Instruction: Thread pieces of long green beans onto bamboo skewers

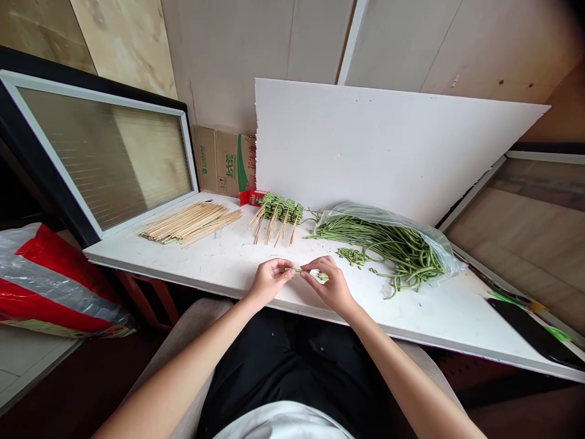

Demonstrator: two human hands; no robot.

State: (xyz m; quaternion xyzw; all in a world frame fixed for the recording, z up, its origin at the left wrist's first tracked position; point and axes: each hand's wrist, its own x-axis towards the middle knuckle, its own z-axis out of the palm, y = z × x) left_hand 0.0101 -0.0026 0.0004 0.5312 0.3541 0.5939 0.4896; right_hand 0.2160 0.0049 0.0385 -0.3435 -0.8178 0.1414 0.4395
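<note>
"White cloth shirt (283,422), bottom centre. Progress?"

"Slender wooden sticks (187,222), centre-left: bare. Skewered green bean pieces (273,206), centre: seemingly finished."

"Fingers?"

"Left hand (267,283) and right hand (336,288) pinch one slim green piece (289,269), below centre. Long green beans (379,235), right: uncut."

Cardboard box (222,160), white board (365,146), black phone (532,329)

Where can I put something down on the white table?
The white table has bare patches between the loose sticks and left hand, and along the front edge between the right hand and black flat thing. It's crowded around the loaded sticks and bagged beans.
</note>
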